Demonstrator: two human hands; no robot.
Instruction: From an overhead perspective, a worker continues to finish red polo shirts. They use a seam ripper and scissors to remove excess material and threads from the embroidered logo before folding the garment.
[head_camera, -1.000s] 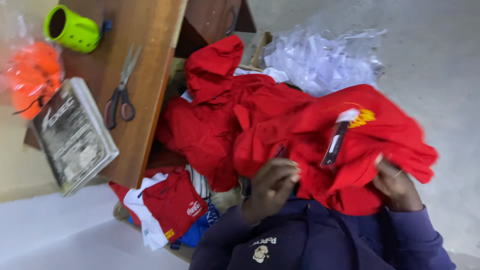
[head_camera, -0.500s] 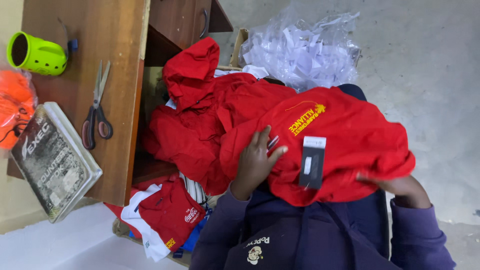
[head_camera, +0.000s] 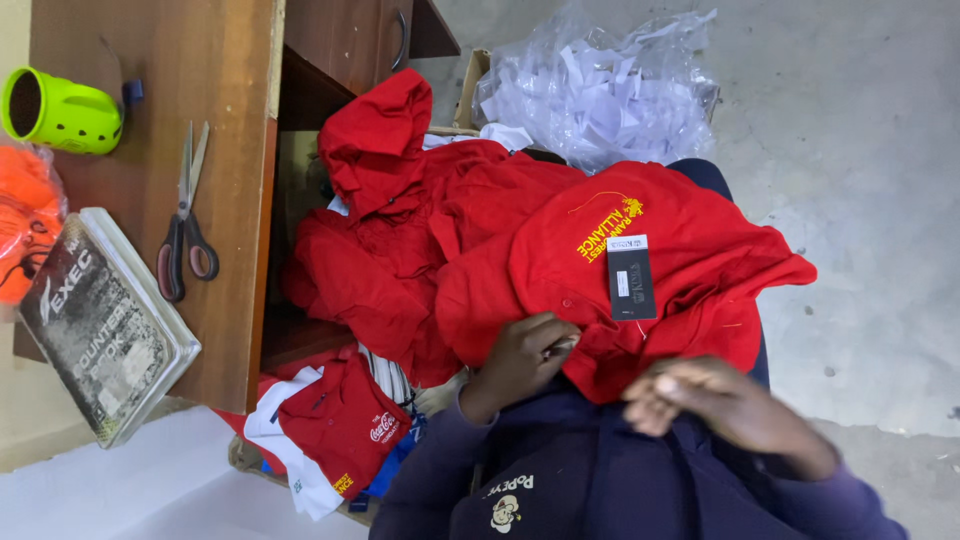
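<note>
Standing by a grey concrete floor, scuffed and speckled, with a brown wooden bench along one side and a dark cabinet door with a handle past its end.

Biggest thing: a heap of red garments piled in the gap beside the bench. Can't count them, the folds run together. One red shirt lies on top across the person's lap, with yellow lettering and one black hang tag on it. A second clump of folded red-and-white shirts sits lower down beside the bench.

One bag of shredded white paper, clear plastic, behind the heap, in or against a cardboard box; only one box edge shows.

On the bench: one grey book overhanging the edge, one pair of scissors, one lime-green cup on its side, one orange mesh bundle cut off by the frame.

Left hand: fingers curled into the shirt's edge, gripping the fabric. Right hand: motion-blurred, at the shirt's lower hem, fingers bent; can't tell if it has hold of anything. Dark navy sleeves, mostly out of frame.
</note>
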